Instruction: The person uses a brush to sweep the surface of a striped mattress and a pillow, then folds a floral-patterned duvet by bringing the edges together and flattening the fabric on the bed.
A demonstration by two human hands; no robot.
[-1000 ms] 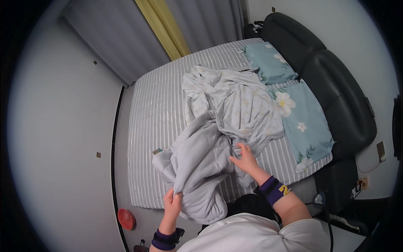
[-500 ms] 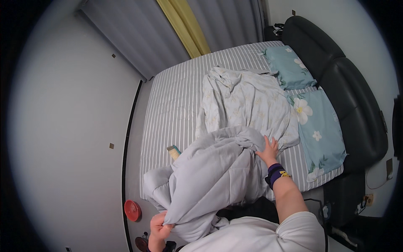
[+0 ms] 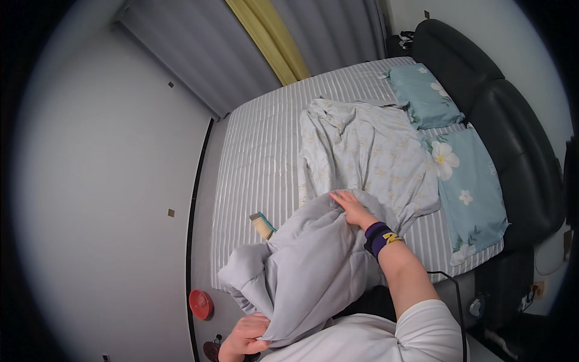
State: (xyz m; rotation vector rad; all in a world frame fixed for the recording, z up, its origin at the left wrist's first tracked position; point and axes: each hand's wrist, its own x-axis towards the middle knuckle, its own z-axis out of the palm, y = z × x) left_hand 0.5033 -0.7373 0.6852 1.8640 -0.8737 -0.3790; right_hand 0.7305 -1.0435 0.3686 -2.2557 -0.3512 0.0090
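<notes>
A grey quilt lies bunched over the near side of the bed, against my body. My left hand is closed around its near left edge. My right hand rests on the quilt's far fold with the fingers stretched out; the palm side is hidden. Just beyond that fold spreads a crumpled white cover with a pale floral print, partly under the quilt. A bed brush with pale bristles and a teal edge lies left of the quilt on the striped sheet.
Two teal flowered pillows lie along the dark padded headboard on the right. A red basin stands on the floor at the bed's left end. Grey and yellow curtains hang at the far side. A dark cable runs near my right arm.
My right hand has moved left across the quilt's top fold, drawing it inward. The quilt is more gathered and uncovers more of the brush. My left hand keeps its hold.
</notes>
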